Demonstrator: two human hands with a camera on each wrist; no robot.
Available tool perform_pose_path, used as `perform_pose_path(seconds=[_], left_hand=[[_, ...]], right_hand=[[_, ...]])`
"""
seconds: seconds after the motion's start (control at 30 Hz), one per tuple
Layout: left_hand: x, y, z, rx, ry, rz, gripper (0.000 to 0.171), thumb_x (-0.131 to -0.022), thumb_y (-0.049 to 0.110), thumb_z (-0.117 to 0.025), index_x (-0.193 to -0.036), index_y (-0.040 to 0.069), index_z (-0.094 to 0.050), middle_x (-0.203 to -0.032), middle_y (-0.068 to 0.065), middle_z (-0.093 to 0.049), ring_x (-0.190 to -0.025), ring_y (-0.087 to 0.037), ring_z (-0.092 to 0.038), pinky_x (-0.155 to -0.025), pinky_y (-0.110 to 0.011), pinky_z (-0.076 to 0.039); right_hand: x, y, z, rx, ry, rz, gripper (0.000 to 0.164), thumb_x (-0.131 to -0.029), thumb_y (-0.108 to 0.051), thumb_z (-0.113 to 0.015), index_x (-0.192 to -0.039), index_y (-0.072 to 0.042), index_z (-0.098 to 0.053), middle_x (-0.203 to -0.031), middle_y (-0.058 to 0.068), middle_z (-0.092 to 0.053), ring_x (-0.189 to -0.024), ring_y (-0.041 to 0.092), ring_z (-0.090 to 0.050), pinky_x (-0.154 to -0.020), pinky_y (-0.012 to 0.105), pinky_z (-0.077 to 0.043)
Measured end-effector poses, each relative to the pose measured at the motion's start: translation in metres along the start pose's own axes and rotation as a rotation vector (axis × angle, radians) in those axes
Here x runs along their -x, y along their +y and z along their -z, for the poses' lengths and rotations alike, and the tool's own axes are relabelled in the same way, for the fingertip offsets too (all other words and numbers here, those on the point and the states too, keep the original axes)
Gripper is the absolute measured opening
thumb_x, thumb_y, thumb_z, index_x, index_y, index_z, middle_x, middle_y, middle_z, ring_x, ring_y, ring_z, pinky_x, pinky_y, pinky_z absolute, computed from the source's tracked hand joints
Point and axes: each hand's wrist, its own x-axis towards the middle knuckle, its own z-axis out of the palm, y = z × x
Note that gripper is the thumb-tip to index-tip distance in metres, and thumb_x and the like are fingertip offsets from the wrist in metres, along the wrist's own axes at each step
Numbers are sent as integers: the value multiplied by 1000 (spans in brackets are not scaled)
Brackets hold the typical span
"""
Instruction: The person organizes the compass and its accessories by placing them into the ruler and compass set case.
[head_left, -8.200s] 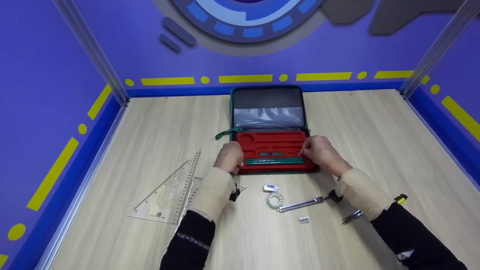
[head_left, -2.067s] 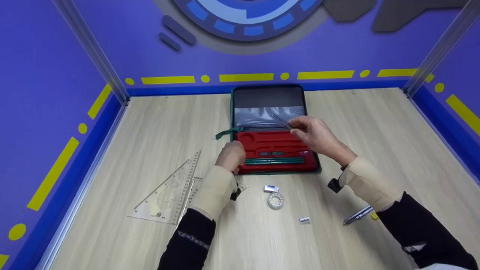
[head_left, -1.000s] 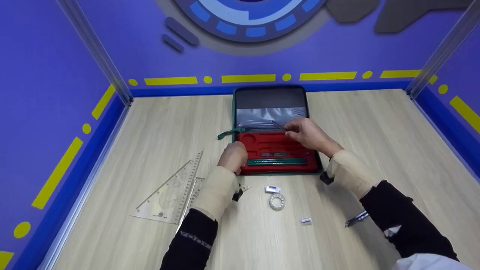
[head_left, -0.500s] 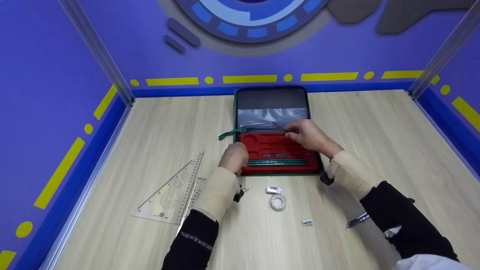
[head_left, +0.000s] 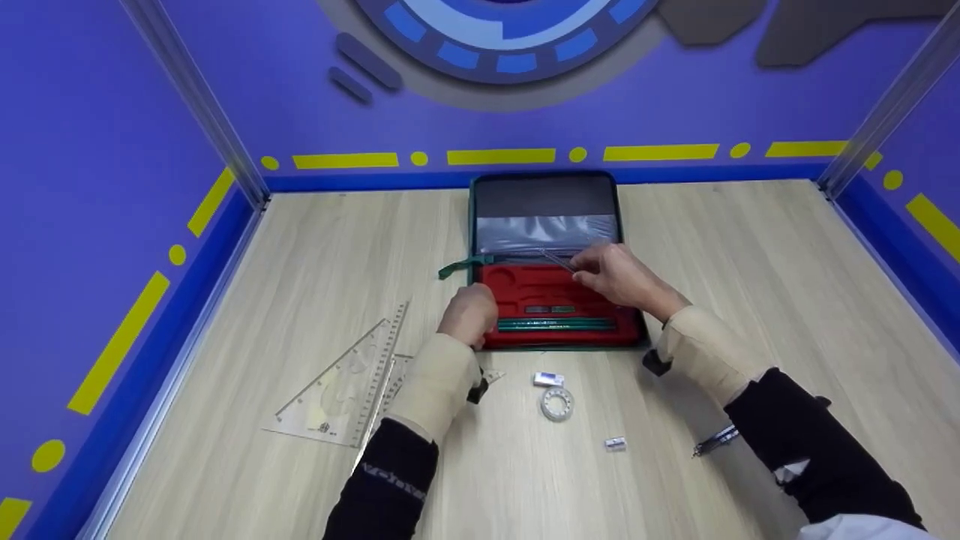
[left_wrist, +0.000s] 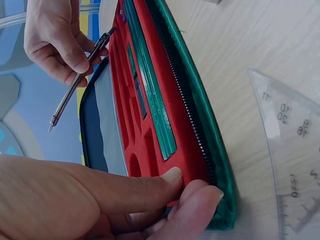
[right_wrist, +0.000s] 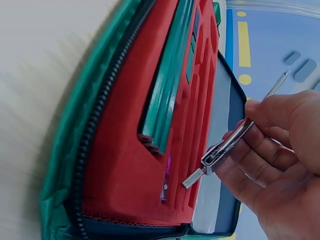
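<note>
An unzipped green case (head_left: 637,334) lies spread at the middle of the table, with a moulded red tray (head_left: 525,341) in its near half. At the tray's left end, my left hand (head_left: 469,311) pinches the tray edge between thumb and finger. Over the tray's far slots, my right hand (head_left: 619,277) holds a silver drawing compass (right_wrist: 232,142) between thumb and fingers. Its legs are together, and it slants with the point end (left_wrist: 52,122) up toward the lid. Green pencils (head_left: 555,325) fill the near slot; two small dark-green pieces (head_left: 551,309) sit behind them.
Clear set squares (head_left: 330,394) lie left, partly under my left forearm. Nearer me are an eraser (head_left: 548,379), a clear ring-shaped roll (head_left: 556,404) and a sharpener (head_left: 615,444). Another metal drawing tool (head_left: 716,440) lies by my right sleeve. Walls (head_left: 510,127) enclose the table.
The compass, earlier lying on the table beside the ring, is now in my right hand above the case. That hand has lowered slightly toward the tray. My left hand stays at the tray's left end.
</note>
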Motion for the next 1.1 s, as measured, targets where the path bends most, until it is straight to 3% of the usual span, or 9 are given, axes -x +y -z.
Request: perform_pose_path(seconds=[0.17,0.47,0.73,1.1], left_hand=[[-1,1,-2,-2,3,8,14,-90,-10,-65,-87,-1,-75,-83,-12,-66,-52,-21,-54,-48,-30,-49],[-2,3,-1,-36,-10,29,10,-91,-9,-66,-89,-1,-72,-88,-15,-67,-49,-20,-54,-46,-28,-47],[-1,4,-2,-14,-19,31,10,-93,-7,-64,-91,0,-70,-85,-14,-66,-50,-21,-55,-47,-29,-48],[-2,3,-2,-6,-4,35,11,-91,-9,-65,-87,1,-69,-91,-15,-66,-50,-22,-55,-46,-30,-49]], right_hand=[[5,0,-2,28,-30,8,13,-95,-3,-73,-106,3,-77,-98,14,-73,-89,26,-63,-80,46,-57],[9,3,-5,76,-75,54,14,-93,1,-74,-107,2,-77,-106,17,-75,-103,33,-69,-89,50,-57],[11,5,-9,117,-89,64,15,-95,0,-71,-109,1,-77,-103,15,-72,-94,27,-66,-84,45,-59],[15,3,-19,195,-58,190,11,-94,2,-72,-104,3,-77,-98,16,-69,-95,30,-65,-85,46,-58]])
